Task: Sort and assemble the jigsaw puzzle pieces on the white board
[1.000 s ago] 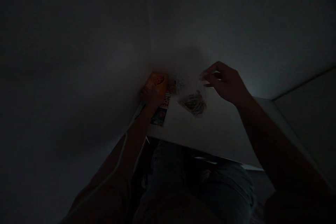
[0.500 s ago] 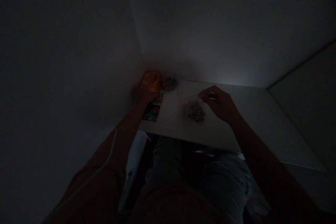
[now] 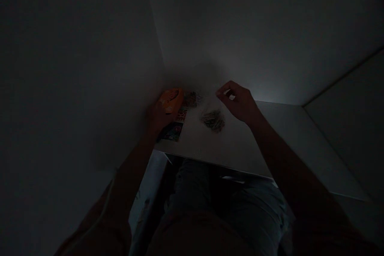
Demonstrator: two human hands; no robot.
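The scene is very dark. My left hand [image 3: 157,119] is closed around the near left side of an orange box [image 3: 171,102] with dark print, which is tilted at the left end of the table. My right hand [image 3: 237,102] pinches thumb to finger at what looks like the clear top of a plastic bag [image 3: 213,121]. Small multicoloured pieces fill the bag's lower part; its film is hard to see. Beside the box lies a second clump of small coloured pieces [image 3: 190,99]. Under my left hand are printed picture sheets [image 3: 172,132], partly covered.
A pale table [image 3: 231,150] sits against a back wall [image 3: 240,40] and a left wall [image 3: 105,68]. Its front edge is just above my legs [image 3: 192,184]. A panel [image 3: 354,128] closes off the right side.
My right hand has moved up and left, and the bag of pieces has shifted left. The orange box has tilted and slid slightly nearer in my left hand.
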